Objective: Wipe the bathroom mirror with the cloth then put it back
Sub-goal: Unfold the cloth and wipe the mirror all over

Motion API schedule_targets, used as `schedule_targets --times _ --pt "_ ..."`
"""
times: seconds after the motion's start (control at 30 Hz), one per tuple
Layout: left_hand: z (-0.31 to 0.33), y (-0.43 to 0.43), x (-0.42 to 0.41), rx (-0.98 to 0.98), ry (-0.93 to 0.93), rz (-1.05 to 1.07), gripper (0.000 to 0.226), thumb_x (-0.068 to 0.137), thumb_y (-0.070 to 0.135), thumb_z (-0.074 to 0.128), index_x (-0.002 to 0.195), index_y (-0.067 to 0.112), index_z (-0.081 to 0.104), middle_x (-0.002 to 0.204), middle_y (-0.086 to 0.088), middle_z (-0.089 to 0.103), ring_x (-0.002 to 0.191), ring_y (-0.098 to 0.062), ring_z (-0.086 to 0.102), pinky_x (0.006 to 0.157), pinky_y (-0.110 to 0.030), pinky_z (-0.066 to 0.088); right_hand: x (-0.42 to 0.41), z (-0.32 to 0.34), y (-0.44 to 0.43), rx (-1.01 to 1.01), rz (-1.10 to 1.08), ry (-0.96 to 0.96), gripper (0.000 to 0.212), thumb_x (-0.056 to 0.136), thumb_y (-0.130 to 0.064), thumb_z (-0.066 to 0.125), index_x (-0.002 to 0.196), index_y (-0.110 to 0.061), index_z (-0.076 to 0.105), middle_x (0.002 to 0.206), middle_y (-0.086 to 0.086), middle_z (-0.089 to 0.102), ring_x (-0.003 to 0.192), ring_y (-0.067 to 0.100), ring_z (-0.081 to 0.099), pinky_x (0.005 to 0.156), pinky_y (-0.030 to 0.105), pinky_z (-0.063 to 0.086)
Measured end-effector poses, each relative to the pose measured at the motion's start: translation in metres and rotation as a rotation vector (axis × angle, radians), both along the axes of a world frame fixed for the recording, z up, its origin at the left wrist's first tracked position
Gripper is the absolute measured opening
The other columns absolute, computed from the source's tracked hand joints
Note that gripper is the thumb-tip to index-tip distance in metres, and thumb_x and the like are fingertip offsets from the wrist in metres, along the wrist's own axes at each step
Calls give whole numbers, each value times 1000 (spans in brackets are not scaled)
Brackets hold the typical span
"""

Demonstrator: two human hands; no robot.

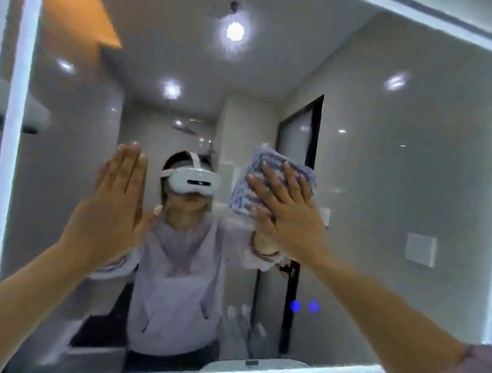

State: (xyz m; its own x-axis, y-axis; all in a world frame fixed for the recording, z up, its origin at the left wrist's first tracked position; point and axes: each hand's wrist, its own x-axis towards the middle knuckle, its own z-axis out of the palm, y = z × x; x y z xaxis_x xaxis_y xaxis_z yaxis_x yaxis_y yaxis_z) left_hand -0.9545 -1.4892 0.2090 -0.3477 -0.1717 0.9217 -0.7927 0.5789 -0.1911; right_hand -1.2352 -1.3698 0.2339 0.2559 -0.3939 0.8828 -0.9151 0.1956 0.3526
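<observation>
2 flat hands: right hand (290, 219) presses cloth (248, 194) on mirror (395, 173), left hand (111, 210) raised beside.

Counted: one rectangular wall mirror (408, 190) with a lit white border, one blue-and-white patterned cloth (239, 194), and two bare hands, the left hand (112, 204) and the right hand (287, 216). Reflected in the glass: two round ceiling lights (235, 31), one round shower head (187, 126), one white headset (192, 181) and one white rectangular wall plate (420, 249). Two small blue dots (295, 306) show low on the glass.
</observation>
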Motion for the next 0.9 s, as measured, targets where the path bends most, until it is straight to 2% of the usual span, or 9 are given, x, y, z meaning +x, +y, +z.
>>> schedule_targets --times 0.1,0.2,0.27,0.4,0.5,0.63,0.7,0.83,0.9 --pt "1 0 2 -6 -16 12 82 89 49 27 143 -11 12 153 -27 10 144 -37 7 119 -33 -8 0 24 -2 -92 -43 -296 56 94 -46 20 148 -31 20 158 -1 14 147 27 3 118 50 8" --pt "-1 -1 2 -26 -16 17 81 90 49 26 144 -9 7 155 -25 4 145 -35 2 119 -35 -6 21 9 -15 -108 -55 -393 55 98 -45 21 149 -30 4 160 4 -1 146 28 -7 118 47 -6" --pt "-3 -1 -1 -33 0 4 81 90 49 25 144 -8 6 155 -25 2 145 -34 0 119 -36 -6 37 -25 -17 -45 -65 -247 57 100 -42 27 150 -29 3 159 4 -4 146 32 -6 117 49 -6" --pt "-2 -4 0 -35 0 -13 80 90 49 23 144 -8 5 155 -24 2 145 -32 -1 119 -35 -7 42 -94 -7 178 -19 112 55 97 -42 34 149 -36 16 159 -3 11 146 32 7 116 55 11" --pt "-2 -5 1 -35 -16 -10 81 91 50 23 145 -7 4 156 -24 0 146 -31 -2 119 -36 -6 26 -81 -3 246 -36 201 53 98 -43 31 148 -37 16 158 -6 12 146 29 6 115 56 10" --pt "-2 -6 1 -47 -13 -22 80 92 49 24 145 -7 6 155 -25 4 145 -33 1 120 -38 -3 7 -21 -5 24 -75 -191 55 99 -38 32 149 -34 9 158 -4 -3 146 27 -9 118 50 -1" --pt "-2 -7 1 -52 -16 -21 79 92 49 24 145 -7 6 155 -25 4 145 -33 1 120 -38 -3 4 6 -4 -69 -52 -335 55 99 -39 30 149 -33 6 159 -3 -1 145 22 -12 118 45 -6" --pt "-2 -6 0 -50 0 -40 79 91 47 26 145 -7 7 155 -26 5 145 -33 2 119 -42 1 28 8 -14 -170 40 -488 56 97 -41 23 150 -29 11 160 3 5 147 27 -5 118 49 -4" --pt "-3 -4 0 -31 8 -48 80 91 48 24 146 -6 6 156 -23 2 145 -32 -1 119 -42 0 46 -24 -23 -127 -16 -384 56 99 -39 31 149 -28 9 159 5 6 146 31 -1 117 52 1"
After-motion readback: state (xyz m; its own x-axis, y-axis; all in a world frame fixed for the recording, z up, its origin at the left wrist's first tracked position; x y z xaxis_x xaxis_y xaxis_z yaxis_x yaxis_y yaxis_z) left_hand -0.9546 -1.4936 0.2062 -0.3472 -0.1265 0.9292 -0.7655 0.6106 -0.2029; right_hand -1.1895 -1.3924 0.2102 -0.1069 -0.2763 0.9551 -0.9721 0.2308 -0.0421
